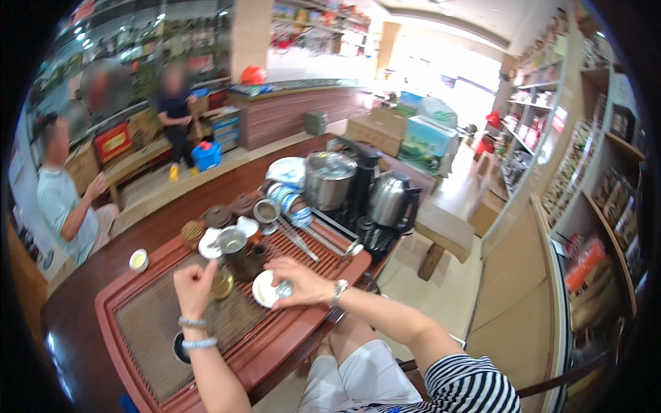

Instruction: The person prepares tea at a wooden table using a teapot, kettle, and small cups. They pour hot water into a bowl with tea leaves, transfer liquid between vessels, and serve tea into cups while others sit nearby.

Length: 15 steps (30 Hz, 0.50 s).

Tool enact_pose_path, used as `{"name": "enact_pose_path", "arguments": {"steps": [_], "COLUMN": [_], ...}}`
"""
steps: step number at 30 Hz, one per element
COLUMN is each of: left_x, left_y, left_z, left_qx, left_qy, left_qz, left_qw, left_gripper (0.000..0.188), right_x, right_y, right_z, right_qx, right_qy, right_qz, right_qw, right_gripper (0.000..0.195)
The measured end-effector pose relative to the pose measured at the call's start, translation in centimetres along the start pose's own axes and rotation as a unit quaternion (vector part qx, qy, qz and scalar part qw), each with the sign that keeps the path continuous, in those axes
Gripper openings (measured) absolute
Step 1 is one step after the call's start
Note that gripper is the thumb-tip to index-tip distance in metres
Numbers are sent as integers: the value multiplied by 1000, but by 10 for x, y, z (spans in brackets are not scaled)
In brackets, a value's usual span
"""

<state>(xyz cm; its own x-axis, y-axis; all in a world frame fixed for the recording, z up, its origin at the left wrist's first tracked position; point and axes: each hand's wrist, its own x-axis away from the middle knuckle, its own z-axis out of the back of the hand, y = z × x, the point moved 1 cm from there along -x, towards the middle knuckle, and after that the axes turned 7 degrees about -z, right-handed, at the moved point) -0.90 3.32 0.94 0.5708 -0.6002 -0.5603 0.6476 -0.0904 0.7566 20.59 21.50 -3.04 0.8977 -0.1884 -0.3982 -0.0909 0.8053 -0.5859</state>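
Observation:
My right hand (297, 283) holds the rim of a small white bowl or lidded cup (264, 289) over the near edge of a reddish-brown tea tray (289, 315). Something silvery shows between its fingers; what it is cannot be told. My left hand (193, 289) is raised above the tray with curled fingers and thumb up; whether anything is in it cannot be seen. Just right of it stands a glass vessel of yellowish liquid (222, 284). Behind are a metal strainer (232, 240), dark clay pots (218, 216) and metal tongs (299, 240).
A small cup of yellow liquid (138, 260) stands on the dark table, left of the tray. A steel pot (330, 178) and a steel kettle (390, 199) stand at the back right. One person (72, 206) sits across the table; another (175, 113) stands farther back.

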Motion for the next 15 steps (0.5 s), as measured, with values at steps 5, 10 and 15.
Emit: {"name": "enact_pose_path", "arguments": {"steps": [5, 10, 15], "left_x": [16, 58, 142], "left_y": [40, 66, 65], "left_z": [-43, -108, -157], "left_qx": [311, 281, 166], "left_qy": [-253, -602, -732], "left_qz": [44, -19, -117], "left_qw": [915, 747, 650], "left_gripper": [29, 35, 38], "right_x": [8, 3, 2], "right_y": [5, 17, 1], "right_z": [-2, -10, -4], "right_qx": [-39, -37, -46], "right_qy": [-2, -27, -9], "right_qz": [-26, -55, -44], "right_qw": [999, 997, 998], "right_gripper": [63, 59, 53]}}
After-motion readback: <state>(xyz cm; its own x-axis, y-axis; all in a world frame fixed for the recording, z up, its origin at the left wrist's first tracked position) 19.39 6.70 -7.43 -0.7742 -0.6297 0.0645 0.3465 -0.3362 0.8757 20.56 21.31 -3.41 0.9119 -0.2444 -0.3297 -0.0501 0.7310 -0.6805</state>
